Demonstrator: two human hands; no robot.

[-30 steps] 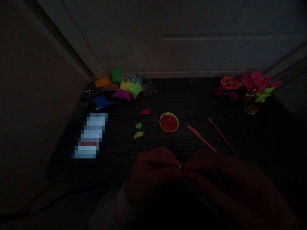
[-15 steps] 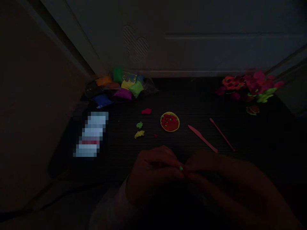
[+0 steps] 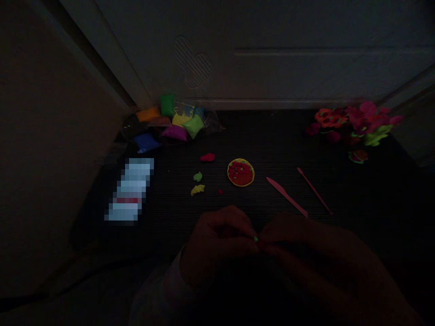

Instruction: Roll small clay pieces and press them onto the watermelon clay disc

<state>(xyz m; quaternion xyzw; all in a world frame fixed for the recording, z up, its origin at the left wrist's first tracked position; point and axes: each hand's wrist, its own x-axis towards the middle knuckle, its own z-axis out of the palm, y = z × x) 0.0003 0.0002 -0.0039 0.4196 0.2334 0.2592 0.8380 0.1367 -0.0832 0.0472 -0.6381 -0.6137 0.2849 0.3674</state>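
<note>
The scene is very dark. My left hand (image 3: 217, 244) and my right hand (image 3: 299, 244) meet low in the middle, fingertips pinched together on a tiny green bit of clay (image 3: 255, 238). Beyond them on the dark table lies a round clay disc (image 3: 240, 172) with a yellow rim, red top and small green dots. Left of it lie a red clay lump (image 3: 207, 157), a green scrap (image 3: 197, 176), a yellow scrap (image 3: 197, 189) and a red crumb (image 3: 220, 191). Two pink modelling tools (image 3: 286, 196) (image 3: 314, 190) lie right of the disc.
Several coloured clay bags (image 3: 166, 123) are piled at the back left by the wall. Pink, red and green clay flowers (image 3: 356, 123) sit at the back right, a small piece (image 3: 357, 156) in front of them. A blurred-out flat thing (image 3: 129, 189) lies at the left.
Both hands stay pinched on the green bit with only slight finger shifts. The view has drifted a little.
</note>
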